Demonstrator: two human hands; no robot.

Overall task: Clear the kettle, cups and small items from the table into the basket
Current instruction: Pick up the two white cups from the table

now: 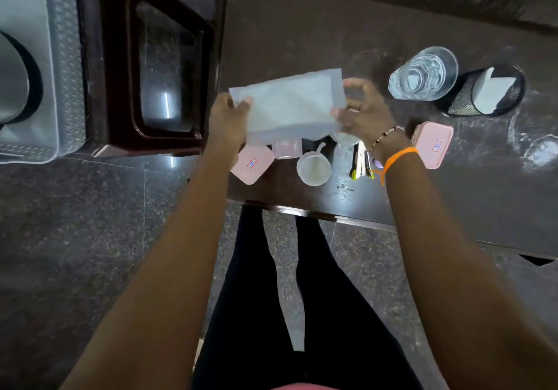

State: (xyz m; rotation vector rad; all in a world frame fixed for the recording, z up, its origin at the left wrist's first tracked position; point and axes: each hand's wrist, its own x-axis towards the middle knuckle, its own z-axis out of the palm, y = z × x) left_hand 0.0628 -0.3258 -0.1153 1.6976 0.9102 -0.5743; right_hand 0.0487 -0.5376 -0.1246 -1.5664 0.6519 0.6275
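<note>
The dark table carries most of what is left to clear, while the pale grey basket sits well apart at the far left, beyond a dark wooden stool, with what looks like the steel kettle already inside it. Above the table, both hands hold a flat translucent pouch by its short ends: the left hand pinches the left edge with thumb on top, and the right hand grips the right edge, fingers loosely curled, possibly around some small item too blurred to identify. At the back right stand a clear glass and a black mesh holder. Nearer the front edge lie two pink boxes, a small clear box, a white plastic cup and some pens. The pouch hangs directly over that cluster, so a low sweep toward the basket could tip the light cup or knock a box off the edge; a loose pinch could let the limp pouch slip.
</note>
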